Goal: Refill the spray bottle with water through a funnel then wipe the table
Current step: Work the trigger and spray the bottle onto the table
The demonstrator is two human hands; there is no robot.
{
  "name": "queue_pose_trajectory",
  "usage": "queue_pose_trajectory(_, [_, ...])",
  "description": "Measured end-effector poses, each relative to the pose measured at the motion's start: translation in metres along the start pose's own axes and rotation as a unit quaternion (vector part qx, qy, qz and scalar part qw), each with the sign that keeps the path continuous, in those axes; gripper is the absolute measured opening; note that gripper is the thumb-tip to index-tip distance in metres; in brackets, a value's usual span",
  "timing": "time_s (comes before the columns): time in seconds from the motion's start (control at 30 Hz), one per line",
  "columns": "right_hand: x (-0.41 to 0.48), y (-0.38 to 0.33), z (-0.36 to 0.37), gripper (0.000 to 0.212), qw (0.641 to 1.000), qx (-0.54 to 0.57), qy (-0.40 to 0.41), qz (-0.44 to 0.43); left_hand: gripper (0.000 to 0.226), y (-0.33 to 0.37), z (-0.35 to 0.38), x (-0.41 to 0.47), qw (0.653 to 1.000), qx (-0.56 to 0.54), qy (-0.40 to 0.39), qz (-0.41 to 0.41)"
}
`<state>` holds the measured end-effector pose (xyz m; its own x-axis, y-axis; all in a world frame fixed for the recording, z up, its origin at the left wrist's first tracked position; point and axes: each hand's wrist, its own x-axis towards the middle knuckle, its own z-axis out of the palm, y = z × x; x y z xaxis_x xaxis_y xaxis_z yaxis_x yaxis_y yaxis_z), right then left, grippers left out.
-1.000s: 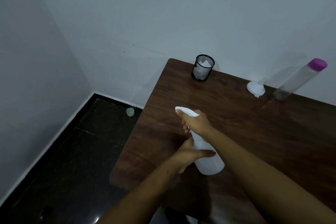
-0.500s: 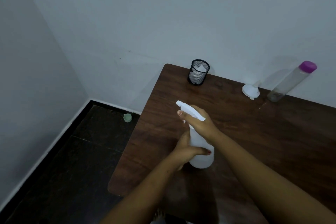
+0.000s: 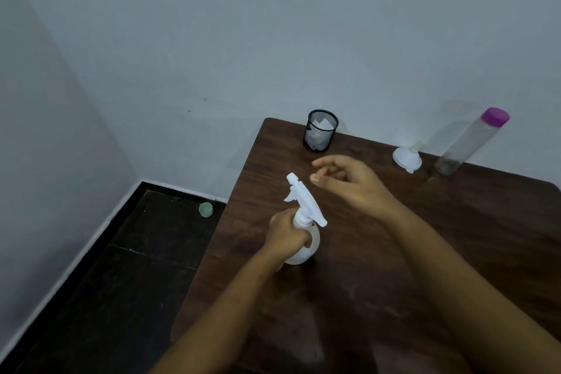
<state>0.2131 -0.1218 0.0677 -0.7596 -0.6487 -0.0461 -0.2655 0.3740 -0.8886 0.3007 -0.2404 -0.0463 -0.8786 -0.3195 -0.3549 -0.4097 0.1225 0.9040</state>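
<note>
The spray bottle [image 3: 304, 232] is standing upright on the table [image 3: 455, 237], near the table's left edge and well forward of the back wall. Its long axis is running vertically, leaning a little in this wide-angle view, with the round white body at the bottom and the trigger head on top. The head's long axis is lying roughly front to back: the nozzle is pointing away from the person and slightly left, toward the far left corner of the table, while the rear end of the head is pointing back toward the person and to the right.

The left hand [image 3: 287, 235] is gripping the bottle, fingers curled closed around the neck and upper body from the left side. The right hand [image 3: 349, 184] is hovering just beyond and to the right of the trigger head, holding nothing, its fingers loosely spread and half curled, not touching the bottle.

Along the back edge, a black mesh cup [image 3: 321, 130] is standing with something white inside it. Farther right, a white funnel [image 3: 406, 158] is resting mouth down with its spout tilting up toward the wall. Just beside it, a clear bottle [image 3: 467, 143] with a purple cap is standing; the view is making it look tilted.

A small green cap [image 3: 206, 209] is lying on the dark floor, left of the table.
</note>
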Motion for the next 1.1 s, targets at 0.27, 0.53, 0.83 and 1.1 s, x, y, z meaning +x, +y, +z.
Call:
queue_pose_trajectory(0.27, [0.016, -0.03, 0.052, 0.025, 0.938, -0.339, 0.07, 0.016, 0.031, 0.003, 0.0, -0.004, 1.0, 0.001, 0.022, -0.004])
queue_pose_trajectory(0.53, [0.027, -0.036, 0.046, 0.027, 0.965, -0.256, -0.035, 0.033, 0.033, 0.003, -0.002, -0.003, 1.0, 0.006, 0.003, -0.015])
queue_pose_trajectory(0.83, [0.029, -0.011, 0.021, 0.029, 0.97, 0.049, -0.211, 0.11, 0.038, 0.002, 0.0, 0.001, 0.999, 0.026, -0.016, -0.036])
queue_pose_trajectory(1.1, [0.028, -0.014, 0.022, 0.039, 0.97, 0.077, -0.198, 0.115, 0.041, -0.003, 0.001, 0.002, 0.999, 0.015, -0.021, -0.031])
